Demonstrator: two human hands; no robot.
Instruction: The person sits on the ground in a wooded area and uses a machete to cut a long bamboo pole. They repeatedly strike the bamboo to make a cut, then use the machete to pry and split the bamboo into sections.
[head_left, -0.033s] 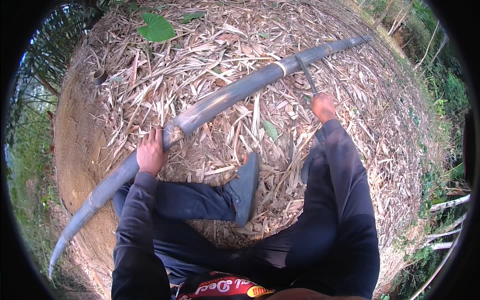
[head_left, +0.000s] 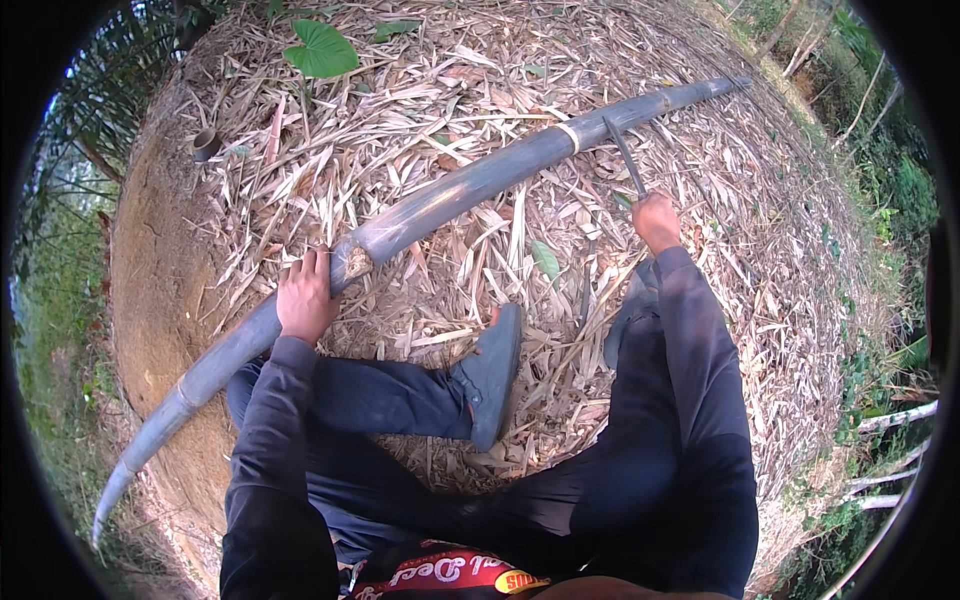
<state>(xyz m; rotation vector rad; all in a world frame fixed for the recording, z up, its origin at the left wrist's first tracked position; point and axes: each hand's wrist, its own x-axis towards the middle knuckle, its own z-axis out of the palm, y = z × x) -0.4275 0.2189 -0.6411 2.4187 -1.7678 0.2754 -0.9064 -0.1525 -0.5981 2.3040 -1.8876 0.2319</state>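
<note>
A long grey bamboo pole (head_left: 460, 192) runs aslant over the ground, from the near left to the far right. My left hand (head_left: 306, 298) grips it just left of a node with a pale, rough patch. In my right hand (head_left: 656, 222) is a long-bladed knife (head_left: 626, 158), its handle hidden by my closed fingers. The blade points up and away, and its tip end lies at the pole's near edge, just right of a pale ring round the bamboo. Whether the blade touches the pole, I cannot tell.
Dry bamboo leaves (head_left: 440, 120) cover the ground, with bare brown earth (head_left: 160, 290) at left. A broad green leaf (head_left: 321, 51) and a short hollow tube (head_left: 206, 145) lie farther off. My shoe (head_left: 490, 385) rests near the pole. Pale branches (head_left: 898, 416) stick in at right.
The view has shifted slightly. My right hand and the knife sit a little farther right and lower, with the blade tip nearer the pole's near edge. My left hand keeps its grip.
</note>
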